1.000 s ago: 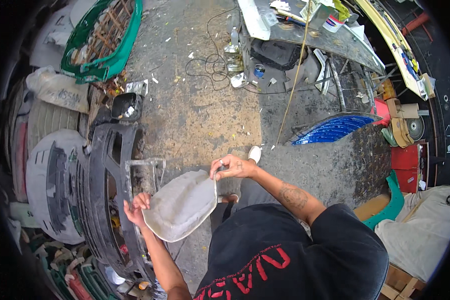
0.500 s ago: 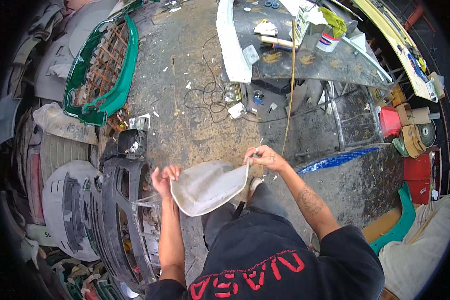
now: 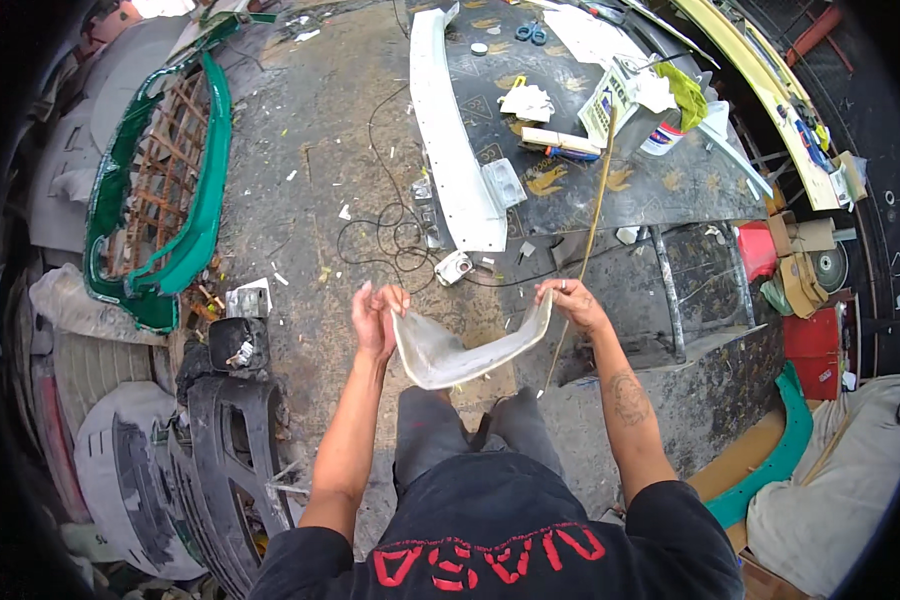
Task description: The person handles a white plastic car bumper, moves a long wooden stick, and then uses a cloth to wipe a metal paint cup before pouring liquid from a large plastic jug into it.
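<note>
- The left hand (image 3: 378, 318) is gripping the upper left corner of a pale, curved panel (image 3: 455, 364), its fingers (image 3: 398, 298) curling over the rim; how the thumb is sitting is hard to tell.
- The right hand (image 3: 576, 305) is holding the opposite corner, its fingers (image 3: 547, 290) pinching the edge.
- The panel is hanging in the air between the 2 hands, in front of the person's knees, with its 2 ends rising and its middle dipping.
- Beyond it, a long white strip (image 3: 452, 150) is lying along the left side of a dark worktop (image 3: 560, 206).
- On that worktop, a yellow-green cloth (image 3: 683, 95) is resting at the top of a tub (image 3: 662, 138).
- On the person's left, a green bumper (image 3: 217, 130) is lying on the floor (image 3: 310, 190), and a dark bumper (image 3: 232, 420) is resting nearer the left forearm.
- On the right, a red box (image 3: 810, 358) is standing near a curved green piece (image 3: 795, 430).
</note>
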### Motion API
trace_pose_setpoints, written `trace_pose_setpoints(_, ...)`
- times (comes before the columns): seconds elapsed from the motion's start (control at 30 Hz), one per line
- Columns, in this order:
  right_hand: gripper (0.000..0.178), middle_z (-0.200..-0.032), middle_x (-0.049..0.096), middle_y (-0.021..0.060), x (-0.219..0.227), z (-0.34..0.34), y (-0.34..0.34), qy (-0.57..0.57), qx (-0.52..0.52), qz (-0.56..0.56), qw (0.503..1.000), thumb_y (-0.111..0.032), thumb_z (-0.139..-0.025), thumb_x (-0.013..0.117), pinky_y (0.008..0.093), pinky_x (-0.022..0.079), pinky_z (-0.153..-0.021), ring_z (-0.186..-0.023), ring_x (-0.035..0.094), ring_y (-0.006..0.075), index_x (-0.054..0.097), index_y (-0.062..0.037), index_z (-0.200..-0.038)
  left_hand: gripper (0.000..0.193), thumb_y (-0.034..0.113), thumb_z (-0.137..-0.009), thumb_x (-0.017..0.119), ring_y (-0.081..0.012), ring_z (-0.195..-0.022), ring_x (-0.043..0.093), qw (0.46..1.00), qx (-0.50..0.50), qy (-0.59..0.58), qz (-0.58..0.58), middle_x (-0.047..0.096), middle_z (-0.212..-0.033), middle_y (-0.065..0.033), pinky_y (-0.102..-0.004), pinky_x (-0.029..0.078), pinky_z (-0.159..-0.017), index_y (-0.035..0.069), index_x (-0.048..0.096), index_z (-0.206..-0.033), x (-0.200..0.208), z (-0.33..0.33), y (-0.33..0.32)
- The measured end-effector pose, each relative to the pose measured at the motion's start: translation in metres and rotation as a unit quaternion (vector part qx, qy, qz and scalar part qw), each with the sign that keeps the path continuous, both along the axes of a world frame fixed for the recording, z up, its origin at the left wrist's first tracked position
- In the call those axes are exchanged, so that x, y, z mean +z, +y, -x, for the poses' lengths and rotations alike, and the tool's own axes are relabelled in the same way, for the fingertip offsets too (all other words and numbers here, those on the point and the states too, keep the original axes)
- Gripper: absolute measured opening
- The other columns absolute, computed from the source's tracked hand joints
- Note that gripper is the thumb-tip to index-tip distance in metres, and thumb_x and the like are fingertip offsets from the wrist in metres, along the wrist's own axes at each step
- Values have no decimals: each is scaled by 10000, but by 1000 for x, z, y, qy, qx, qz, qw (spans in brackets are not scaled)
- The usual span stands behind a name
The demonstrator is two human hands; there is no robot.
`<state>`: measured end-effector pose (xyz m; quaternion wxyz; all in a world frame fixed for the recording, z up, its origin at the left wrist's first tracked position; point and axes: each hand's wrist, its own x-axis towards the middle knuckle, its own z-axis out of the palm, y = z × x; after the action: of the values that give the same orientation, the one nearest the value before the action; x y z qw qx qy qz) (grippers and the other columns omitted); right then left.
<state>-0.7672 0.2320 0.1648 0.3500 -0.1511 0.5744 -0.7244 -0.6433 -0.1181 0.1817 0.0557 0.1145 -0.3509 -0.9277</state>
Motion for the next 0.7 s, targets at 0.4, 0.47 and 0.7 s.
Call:
trace_pose_setpoints(0.4,456,-1085,630,38,1,77,-39,75,-157,-110,979,-401,-992,430,293,361,-993,-1079,531,132,611,-35,-1193,597,486,-920,386,-237,-706,466,999,3,-36,-23,463,-598,-103,-310,362,-713,26,493,-554,-24,147,-29)
trace_pose_setpoints(0.47,496,-1097,629,50,4,79,-43,36,-179,-104,978,-427,-998,393,293,360,-999,-1091,533,144,607,-26,-1195,596,486,-920,392,-234,-708,473,999,4,-39,-22,463,-587,-98,-313,371,-706,29,493,-550,-29,157,-33)
trace_pose_setpoints(0.7,460,-1304,538,109,12,78,-19,88,-147,-121,978,-238,-953,402,350,291,-1081,-1274,433,211,452,-27,-1359,603,500,-921,396,-224,-710,490,997,-23,-72,19,471,-572,-84,-308,381,-679,49,487,-531,-25,176,-20)
